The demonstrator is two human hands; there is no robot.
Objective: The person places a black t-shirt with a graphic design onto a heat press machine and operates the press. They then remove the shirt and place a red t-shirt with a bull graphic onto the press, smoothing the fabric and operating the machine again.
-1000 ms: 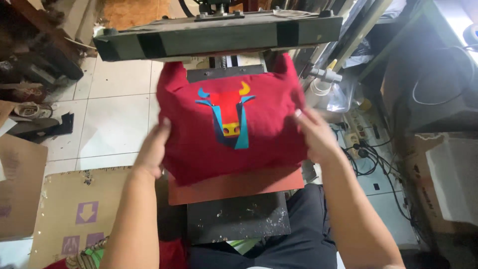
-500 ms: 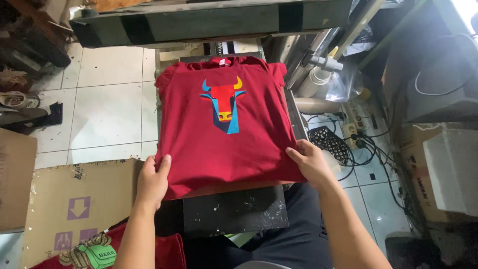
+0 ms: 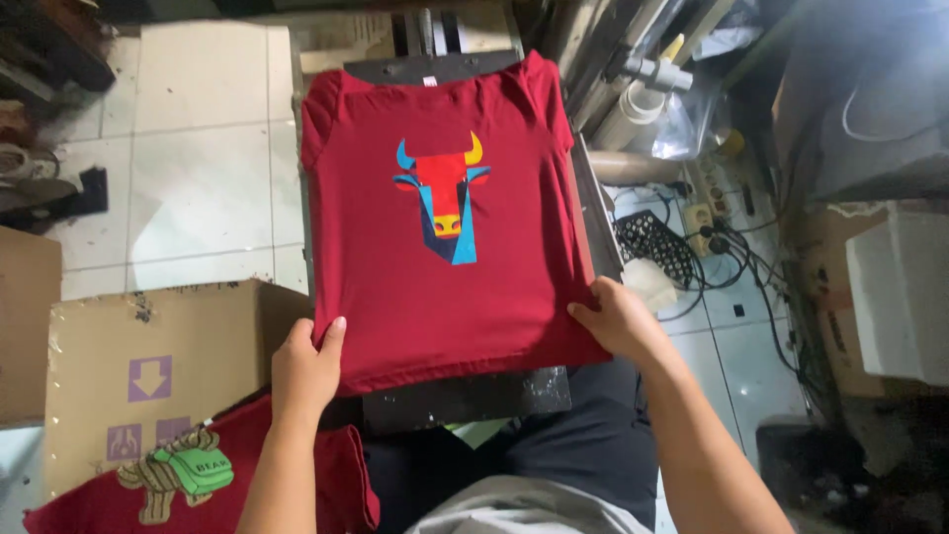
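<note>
The red shirt [image 3: 445, 227] with its printed bull lies flat on the press plate [image 3: 465, 396], already printed; left hand [image 3: 306, 366] at 7 o'clock and right hand [image 3: 618, 321] at 5 o'clock pinch its hem, fingers closed on cloth, not yet lifted off

The flat dark press platen [image 3: 465, 396] is almost wholly covered by the red cotton T-shirt with a bull-head print [image 3: 435, 297], so only its near edge and a strip at the collar show. The fingers of the left hand [image 3: 304, 366] curl under the shirt hem and are hidden, and both forearms run out at the bottom edge. A second red shirt with a green-and-tan print [image 3: 188, 485] is cut off at the lower left, and the tangle of black cables [image 3: 732, 257] at right is too dim to sort out.
</note>
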